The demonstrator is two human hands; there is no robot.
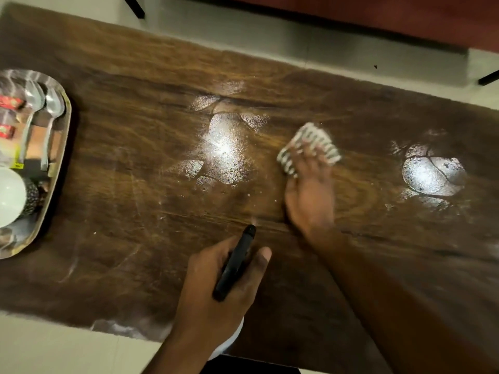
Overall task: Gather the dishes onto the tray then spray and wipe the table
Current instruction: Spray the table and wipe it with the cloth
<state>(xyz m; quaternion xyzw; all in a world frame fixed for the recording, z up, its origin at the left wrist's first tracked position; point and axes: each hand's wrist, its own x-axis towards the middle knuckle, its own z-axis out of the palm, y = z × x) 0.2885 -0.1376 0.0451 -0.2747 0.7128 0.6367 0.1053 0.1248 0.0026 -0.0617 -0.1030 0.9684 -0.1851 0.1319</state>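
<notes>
Table (pixel 135 184) wet, right hand (pixel 310 195) pressing cloth (pixel 310 139) — left hand (pixel 216 287) gripping sprayer (pixel 237 263)

Two bare arms in view, nothing worn on either one. The left hand (pixel 216 276) shows no ring, no watch, no glove, and its forearm runs bare all the way down to the near edge. The right hand (pixel 310 195) is just as plain: bare fingers, bare wrist, a bit blurred. Its forearm widens toward the near right corner, and no sleeve or cuff ever turns up. No bands, no markings on either wrist.
</notes>
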